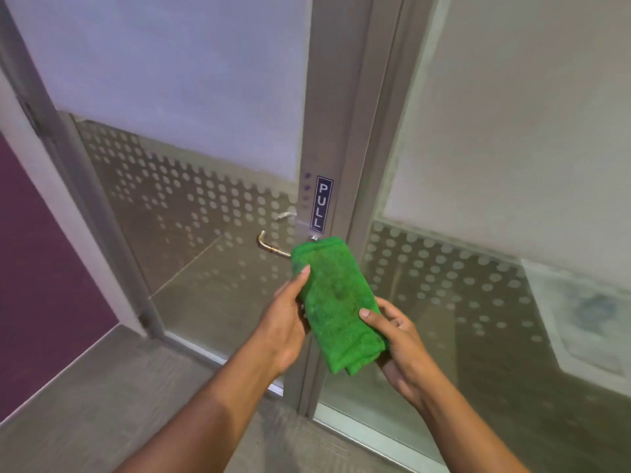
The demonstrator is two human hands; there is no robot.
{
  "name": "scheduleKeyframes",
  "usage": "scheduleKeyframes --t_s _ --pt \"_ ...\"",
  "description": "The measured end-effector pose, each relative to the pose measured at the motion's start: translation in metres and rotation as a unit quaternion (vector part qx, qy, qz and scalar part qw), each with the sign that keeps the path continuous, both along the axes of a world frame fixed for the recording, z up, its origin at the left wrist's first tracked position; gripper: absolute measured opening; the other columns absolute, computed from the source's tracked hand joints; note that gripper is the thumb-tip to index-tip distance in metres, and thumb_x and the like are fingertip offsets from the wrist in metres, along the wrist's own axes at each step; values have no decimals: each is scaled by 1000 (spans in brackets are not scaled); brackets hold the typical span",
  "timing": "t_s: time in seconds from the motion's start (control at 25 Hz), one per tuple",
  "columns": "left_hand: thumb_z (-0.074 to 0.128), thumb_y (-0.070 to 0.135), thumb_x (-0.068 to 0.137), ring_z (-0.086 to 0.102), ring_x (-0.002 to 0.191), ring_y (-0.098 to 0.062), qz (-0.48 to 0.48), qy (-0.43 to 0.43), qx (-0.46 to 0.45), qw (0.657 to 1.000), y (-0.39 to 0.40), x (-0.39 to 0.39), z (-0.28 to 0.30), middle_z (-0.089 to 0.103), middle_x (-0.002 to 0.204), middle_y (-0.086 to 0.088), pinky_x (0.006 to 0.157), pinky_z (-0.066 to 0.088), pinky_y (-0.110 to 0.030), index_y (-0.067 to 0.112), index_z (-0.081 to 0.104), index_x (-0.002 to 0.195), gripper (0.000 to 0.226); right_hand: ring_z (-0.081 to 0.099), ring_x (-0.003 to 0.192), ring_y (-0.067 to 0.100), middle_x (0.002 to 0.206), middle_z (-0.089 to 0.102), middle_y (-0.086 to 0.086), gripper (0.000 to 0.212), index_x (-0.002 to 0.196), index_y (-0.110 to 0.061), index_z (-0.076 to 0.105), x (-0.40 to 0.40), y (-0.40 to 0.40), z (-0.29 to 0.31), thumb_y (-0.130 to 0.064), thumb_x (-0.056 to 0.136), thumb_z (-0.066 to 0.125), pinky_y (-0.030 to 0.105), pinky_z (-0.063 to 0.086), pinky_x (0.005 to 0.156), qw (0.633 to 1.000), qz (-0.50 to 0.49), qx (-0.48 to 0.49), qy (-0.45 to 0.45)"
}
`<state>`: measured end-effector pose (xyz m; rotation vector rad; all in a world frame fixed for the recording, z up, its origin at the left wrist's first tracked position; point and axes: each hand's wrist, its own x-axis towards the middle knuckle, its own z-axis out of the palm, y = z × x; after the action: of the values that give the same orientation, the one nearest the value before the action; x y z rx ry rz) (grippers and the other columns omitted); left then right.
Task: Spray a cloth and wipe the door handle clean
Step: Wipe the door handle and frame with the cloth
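A folded green cloth (336,302) is held between both hands in front of a glass door. My left hand (285,322) grips its left edge, thumb on top. My right hand (397,339) cups its lower right side, thumb pressed on the fabric. The metal lever door handle (269,246) juts left from the door's metal stile, just beyond the cloth's top left corner; its base is hidden behind the cloth. A dark "PULL" sign (321,204) sits on the stile above. No spray bottle is in view.
The door (191,124) has frosted glass above and a dotted pattern below. A fixed glass panel (495,165) stands to the right. A purple wall (41,268) is at the left, with grey floor (119,404) below.
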<state>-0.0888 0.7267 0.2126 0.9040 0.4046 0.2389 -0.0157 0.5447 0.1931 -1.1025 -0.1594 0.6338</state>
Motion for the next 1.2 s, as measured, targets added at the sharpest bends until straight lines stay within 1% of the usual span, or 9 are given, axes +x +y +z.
scheduleKeyframes --t_s 0.4,0.48,0.56,0.64,0.72,0.84,0.92,1.04,1.2 --pt "64 35 90 67 127 -39 97 -14 40 994 36 15 14 74 133 -20 110 49 -56 8 70 134 52 81 96 28 120 77 28 42 128 3 70 54 54 10 -6 88 80 36 68 78 993 107 35 21" --pt "65 30 90 71 116 -39 126 -33 48 990 41 20 22 76 126 -23 99 56 -52 4 72 127 46 81 95 24 117 79 25 37 124 2 72 63 63 16 -12 90 76 34 67 80 993 117 5 -27" --pt "68 28 89 75 105 -34 154 -55 72 984 46 24 32 79 119 -21 87 63 -45 7 77 118 37 81 92 18 108 83 15 25 118 -4 77 70 66 27 -19 99 72 34 63 80 973 116 -90 -177" --pt "69 27 92 79 101 -29 185 -82 113 973 53 28 42 81 115 -17 81 68 -40 13 81 110 27 78 88 14 99 83 1 23 114 -14 81 82 65 43 -30 110 64 38 60 78 871 66 -225 -431" --pt "68 20 99 81 96 -22 227 -107 160 955 62 35 50 84 108 -9 77 68 -36 19 83 106 16 73 86 14 96 79 -4 32 107 -16 80 98 69 68 -34 111 55 36 58 78 705 -48 -259 -658" --pt "75 25 96 76 78 -10 309 -97 267 908 78 50 60 82 88 4 63 63 -30 28 79 93 5 70 111 33 110 74 11 25 108 -4 78 124 87 114 -19 103 58 46 51 110 505 -132 -234 -820" --pt "79 38 88 73 73 -9 330 -74 356 871 85 62 63 79 84 4 60 59 -28 32 74 89 8 58 137 40 131 69 19 26 120 0 75 142 101 143 -14 101 64 59 27 128 406 -156 -270 -859" --pt "84 20 88 69 75 -14 337 -60 496 798 90 93 60 72 86 2 65 57 -32 24 72 88 12 40 154 43 153 56 23 41 139 1 66 160 118 169 -11 100 68 63 9 131 303 -183 -345 -869" --pt "84 0 83 72 90 -22 331 -101 587 732 94 129 60 77 100 -9 84 59 -35 4 79 100 18 34 158 43 159 50 24 49 144 3 59 169 124 171 -8 97 68 60 9 132 262 -203 -385 -861"
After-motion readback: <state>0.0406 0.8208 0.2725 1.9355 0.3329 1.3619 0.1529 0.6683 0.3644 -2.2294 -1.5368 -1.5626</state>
